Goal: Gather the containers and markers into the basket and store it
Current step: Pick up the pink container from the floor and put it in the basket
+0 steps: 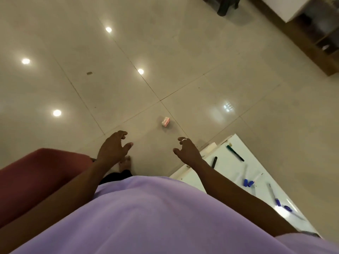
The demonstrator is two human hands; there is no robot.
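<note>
Both my hands hang over the tiled floor with fingers apart and nothing in them. My left hand [113,146] is left of centre, my right hand [187,150] beside the corner of a white table [231,142]. On that table lie several markers: a green one [235,153], a black one [214,161], white ones with blue caps [248,182] and a blue-capped one [277,200] further right. No basket and no containers are in view. A small pink and white box [165,122] lies on the floor ahead of my hands.
A red chair [36,173] stands at my left. A wooden shelf unit [311,39] runs along the top right, with a dark stool leg [224,6] near it. Glossy floor tiles reflect ceiling lights. My bare foot [125,163] shows below my left hand.
</note>
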